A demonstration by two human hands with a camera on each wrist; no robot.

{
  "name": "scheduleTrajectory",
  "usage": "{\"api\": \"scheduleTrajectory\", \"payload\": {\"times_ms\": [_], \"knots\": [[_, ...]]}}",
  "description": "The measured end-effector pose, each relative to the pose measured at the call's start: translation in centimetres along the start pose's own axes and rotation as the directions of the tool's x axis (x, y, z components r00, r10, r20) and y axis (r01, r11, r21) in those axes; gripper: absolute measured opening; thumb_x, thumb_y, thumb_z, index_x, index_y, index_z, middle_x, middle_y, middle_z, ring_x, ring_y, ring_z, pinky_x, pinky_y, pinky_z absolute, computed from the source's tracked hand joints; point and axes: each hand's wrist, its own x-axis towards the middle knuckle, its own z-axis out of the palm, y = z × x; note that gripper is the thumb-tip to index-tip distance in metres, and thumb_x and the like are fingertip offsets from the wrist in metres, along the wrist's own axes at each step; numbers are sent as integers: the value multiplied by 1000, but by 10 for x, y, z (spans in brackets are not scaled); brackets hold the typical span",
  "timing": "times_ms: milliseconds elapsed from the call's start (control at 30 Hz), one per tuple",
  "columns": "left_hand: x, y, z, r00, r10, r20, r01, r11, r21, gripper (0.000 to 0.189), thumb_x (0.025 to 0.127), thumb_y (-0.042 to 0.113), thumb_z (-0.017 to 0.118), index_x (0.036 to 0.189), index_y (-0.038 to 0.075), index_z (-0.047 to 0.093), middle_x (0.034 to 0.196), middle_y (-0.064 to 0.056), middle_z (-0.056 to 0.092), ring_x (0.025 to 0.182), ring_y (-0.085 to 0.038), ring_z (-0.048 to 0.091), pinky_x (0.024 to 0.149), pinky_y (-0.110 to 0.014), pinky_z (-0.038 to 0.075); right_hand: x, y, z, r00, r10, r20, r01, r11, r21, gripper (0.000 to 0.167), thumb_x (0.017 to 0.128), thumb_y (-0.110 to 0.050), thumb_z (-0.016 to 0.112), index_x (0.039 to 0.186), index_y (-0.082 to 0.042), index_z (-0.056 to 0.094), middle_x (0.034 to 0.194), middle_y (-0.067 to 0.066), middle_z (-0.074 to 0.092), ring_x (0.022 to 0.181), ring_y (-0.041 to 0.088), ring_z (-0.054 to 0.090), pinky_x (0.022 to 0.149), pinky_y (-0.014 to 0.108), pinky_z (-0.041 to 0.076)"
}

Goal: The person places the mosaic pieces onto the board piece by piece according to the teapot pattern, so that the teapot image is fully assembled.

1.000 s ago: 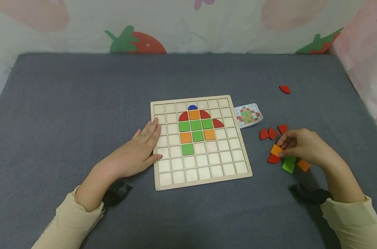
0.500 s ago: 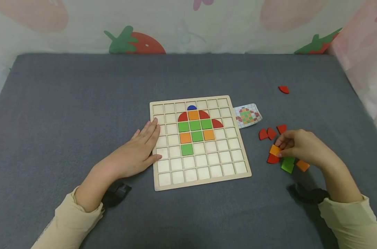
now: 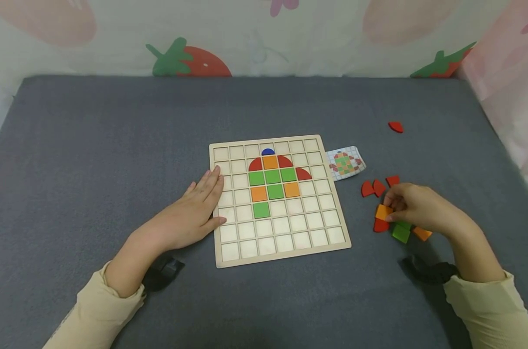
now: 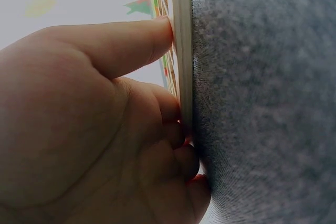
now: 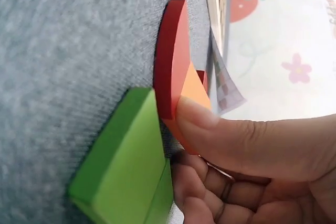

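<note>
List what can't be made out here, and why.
Head: card details, too small; green pieces, partly behind the right hand.
Left wrist: layout of the board, seen edge-on, partly behind the left hand.
Right wrist: orange piece, partly behind the thumb; green pieces, cut off by bottom edge.

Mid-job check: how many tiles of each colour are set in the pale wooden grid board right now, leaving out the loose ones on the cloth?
Set in the pale wooden grid board:
Flat green square tiles: 5
Flat orange square tiles: 3
Flat red quarter-circle tiles: 3
Flat blue half-circle tile: 1
Total: 12
</note>
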Motion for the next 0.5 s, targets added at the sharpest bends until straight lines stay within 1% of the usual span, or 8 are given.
{"api": "scheduleTrajectory", "payload": {"times_ms": [133, 233, 300, 400, 500], "knots": [[-2, 0, 1, 1000, -3, 2, 3, 1000, -5, 75, 98, 26, 50, 149, -6, 4, 156, -18, -9, 143, -30, -6, 112, -52, 8, 0, 0, -1, 1000, -13, 4, 13, 999, 31, 19, 79, -3, 74, 90, -2, 58, 77, 0, 60, 71, 15, 56, 59, 28, 47], [-4, 0, 1, 1000, 4, -4, -4, 1000, -10, 74, 98, 26, 50, 148, -6, 5, 156, -18, -9, 143, -31, -6, 112, -53, 9, 0, -1, -2, 999, -32, -15, 33, 997, 63, 18, 79, -2, 73, 88, -5, 58, 78, 0, 60, 71, 14, 57, 59, 26, 47], [-4, 0, 0, 1000, 7, -7, -7, 1000, -7, 74, 98, 26, 50, 148, -6, 5, 156, -19, -8, 143, -32, -6, 112, -53, 9, 0, -3, -2, 998, -52, -41, 56, 994, 92, 17, 80, -1, 73, 88, -5, 58, 78, 0, 61, 71, 13, 58, 60, 25, 48], [-4, -1, 0, 1000, 10, -4, -10, 1000, -1, 74, 99, 26, 50, 148, -6, 5, 156, -19, -8, 143, -32, -6, 112, -53, 9, 1, -8, -4, 991, -88, -101, 101, 986, 134, 15, 81, -2, 72, 87, -6, 59, 79, 1, 62, 71, 11, 59, 61, 24, 49], [-3, -2, 0, 1000, 16, 2, -16, 1000, 5, 74, 99, 26, 49, 148, -6, 4, 156, -19, -9, 143, -31, -7, 112, -52, 8, 3, -19, -5, 980, -126, -151, 154, 970, 190, 12, 82, -3, 71, 87, -5, 61, 80, 3, 63, 70, 12, 60, 62, 22, 50]]}}
